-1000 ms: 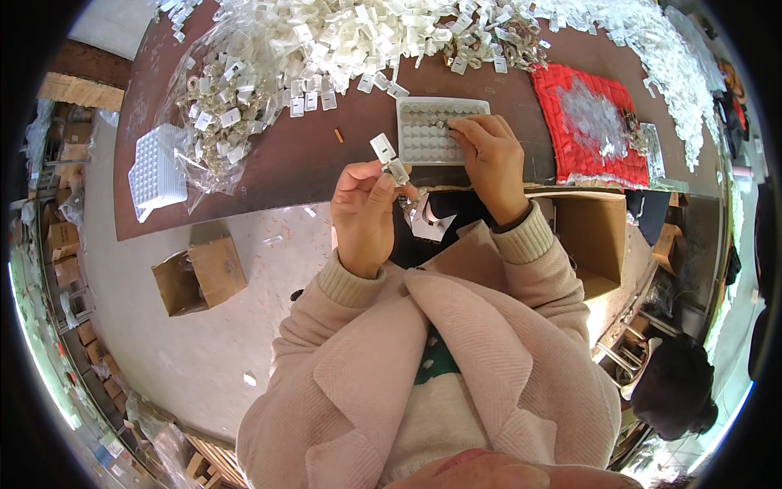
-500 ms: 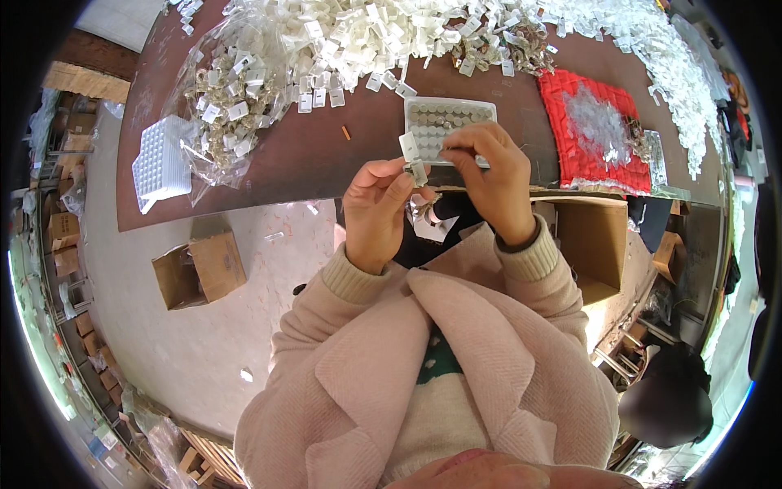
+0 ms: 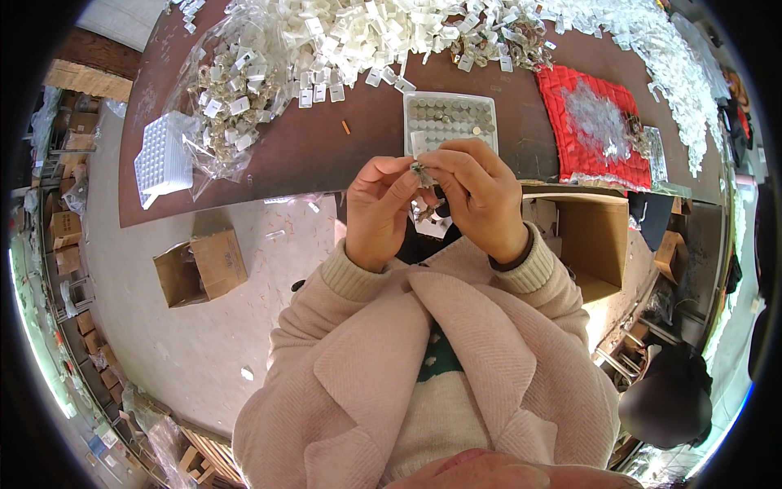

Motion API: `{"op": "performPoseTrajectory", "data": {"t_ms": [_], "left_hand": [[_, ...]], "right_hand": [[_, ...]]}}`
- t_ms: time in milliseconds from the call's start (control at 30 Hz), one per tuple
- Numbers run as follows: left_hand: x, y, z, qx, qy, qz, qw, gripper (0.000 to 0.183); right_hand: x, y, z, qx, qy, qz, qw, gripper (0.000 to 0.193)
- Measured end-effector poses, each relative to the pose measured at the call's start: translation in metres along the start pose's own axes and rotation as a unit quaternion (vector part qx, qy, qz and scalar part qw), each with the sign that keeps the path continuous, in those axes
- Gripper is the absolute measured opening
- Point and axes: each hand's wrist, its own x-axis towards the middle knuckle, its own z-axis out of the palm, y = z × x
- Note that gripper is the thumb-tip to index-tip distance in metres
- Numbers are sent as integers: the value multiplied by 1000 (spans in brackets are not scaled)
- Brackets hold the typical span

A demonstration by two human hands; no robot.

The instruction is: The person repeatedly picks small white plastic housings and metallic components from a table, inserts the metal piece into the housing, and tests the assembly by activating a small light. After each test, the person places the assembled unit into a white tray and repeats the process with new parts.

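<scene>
My left hand [image 3: 379, 208] pinches a small white plastic case [image 3: 419, 143] between thumb and fingers, just in front of the table's near edge. My right hand [image 3: 481, 196] has its thumb and fingertips closed against the lower end of the same case. Whatever lies between the right fingertips is hidden. A bit of thin, tangled brownish material [image 3: 427, 210] hangs below the case. Just beyond my hands, a clear plastic tray [image 3: 491, 106] on the table holds rows of small round metal discs, with a few lying loose on top.
White plastic cases [image 3: 350, 41] are heaped along the table's far side. A plastic bag of similar pieces [image 3: 232, 106] and stacked white trays [image 3: 165, 163] stand at left. At right lies a red quilted cloth [image 3: 558, 122]. Open cardboard boxes [image 3: 220, 265] [image 3: 599, 244] sit below.
My right hand has moved left and nearer to me, from over the tray to the case in my left hand. The tray's discs are less covered now.
</scene>
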Motion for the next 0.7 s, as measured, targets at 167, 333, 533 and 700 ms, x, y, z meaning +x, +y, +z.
{"op": "performPoseTrajectory", "data": {"t_ms": [167,333,533,700], "left_hand": [[1,4,-5,-8,-1,-63,998,13],[4,3,-9,-24,-4,-83,996,12],[9,-4,-7,-43,65,-59,995,10],[11,-2,-7,-68,81,-42,993,11]], "right_hand": [[1,6,-4,76,-57,54,994,23],[1,11,-1,55,-53,48,996,21],[-2,14,12,-37,-16,-17,999,19],[10,44,11,-114,43,62,991,20]]}}
